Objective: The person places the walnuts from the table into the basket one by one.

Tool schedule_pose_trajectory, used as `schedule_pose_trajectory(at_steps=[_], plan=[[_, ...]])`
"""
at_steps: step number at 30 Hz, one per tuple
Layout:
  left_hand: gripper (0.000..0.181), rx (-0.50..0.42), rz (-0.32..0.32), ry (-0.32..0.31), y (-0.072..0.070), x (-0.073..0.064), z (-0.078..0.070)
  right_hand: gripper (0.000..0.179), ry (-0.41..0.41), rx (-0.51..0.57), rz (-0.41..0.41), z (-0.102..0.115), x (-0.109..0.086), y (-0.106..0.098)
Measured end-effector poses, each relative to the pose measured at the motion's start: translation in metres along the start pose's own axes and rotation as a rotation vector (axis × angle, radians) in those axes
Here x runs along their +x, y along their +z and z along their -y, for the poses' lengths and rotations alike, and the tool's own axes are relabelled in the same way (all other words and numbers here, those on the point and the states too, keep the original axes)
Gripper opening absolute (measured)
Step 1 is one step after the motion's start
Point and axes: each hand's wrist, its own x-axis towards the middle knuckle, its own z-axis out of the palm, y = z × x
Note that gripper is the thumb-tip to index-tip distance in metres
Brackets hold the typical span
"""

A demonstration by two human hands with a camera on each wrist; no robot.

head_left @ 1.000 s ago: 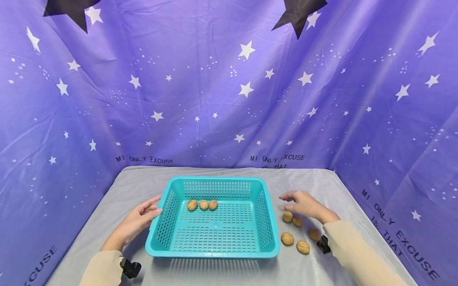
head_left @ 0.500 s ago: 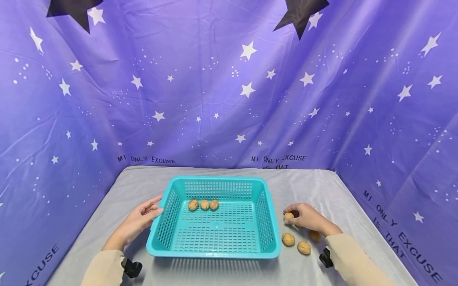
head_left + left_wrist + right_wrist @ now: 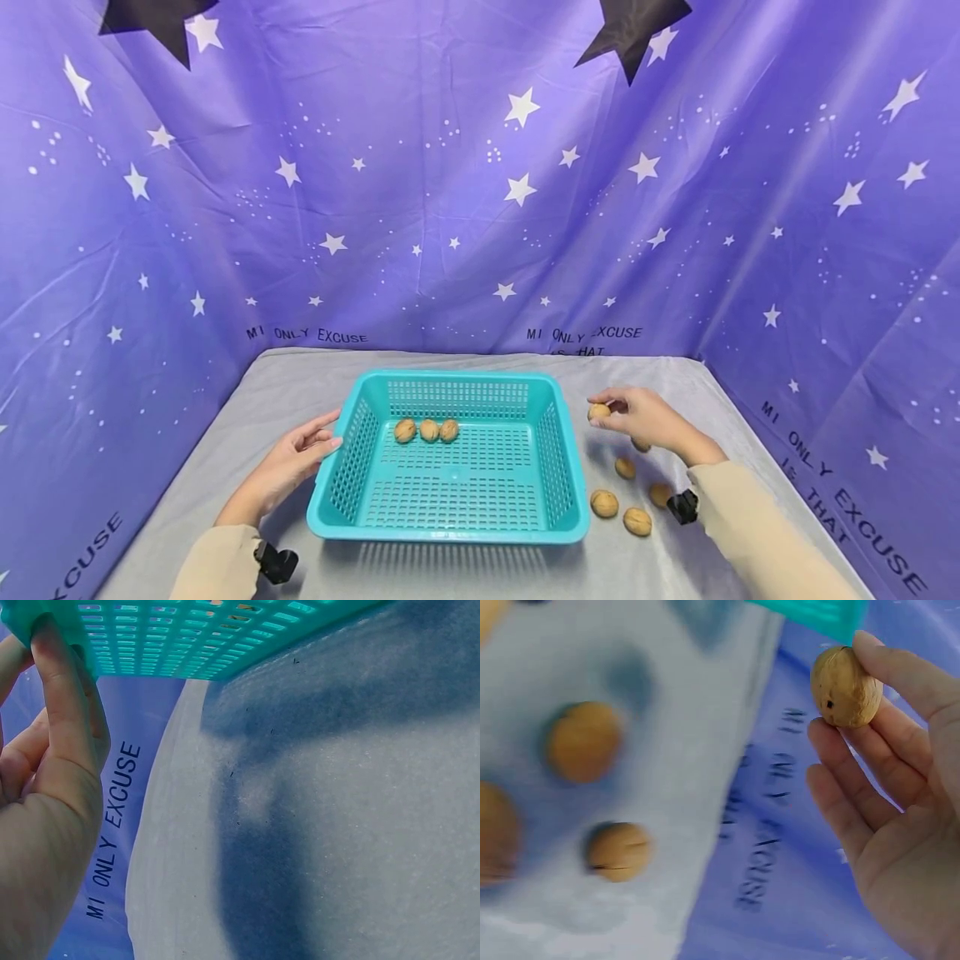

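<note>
In the head view, my right hand [image 3: 648,417] pinches a walnut [image 3: 598,412] between thumb and fingers, just right of the basket. The right wrist view shows that pale brown walnut [image 3: 846,686] at the fingertips, raised over the table. My left hand [image 3: 288,462] grips the left rim of a turquoise plastic basket [image 3: 450,533], thumb and fingers at its edge. Inside it, three walnuts [image 3: 428,430] sit in a row toward the back left. Below my right hand lie more walnuts [image 3: 604,503], one of them partly hidden by the hand.
A grey cloth [image 3: 450,575] covers the table under the basket. Purple curtains [image 3: 420,208] with white stars close in the back and both sides. Slotted side walls of the basket [image 3: 172,637] stand over the cloth in the left wrist view.
My right hand came down over the walnuts, took hold of one and lifted it up and slightly left. Another walnut now shows beneath it. My left hand stays at the basket's rim.
</note>
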Motion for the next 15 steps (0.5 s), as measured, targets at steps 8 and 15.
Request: schedule_pose_trajectory(at_steps=[8, 15], plan=[[0.069, 0.011, 0.002, -0.004, 0.0, -0.001, -0.001, 0.046, -0.082, -0.009, -0.01, 0.034, 0.028, -0.02], [0.069, 0.006, -0.003, -0.01, 0.001, -0.001, -0.002, 0.046, -0.107, -0.022, 0.002, 0.054, 0.048, -0.016]])
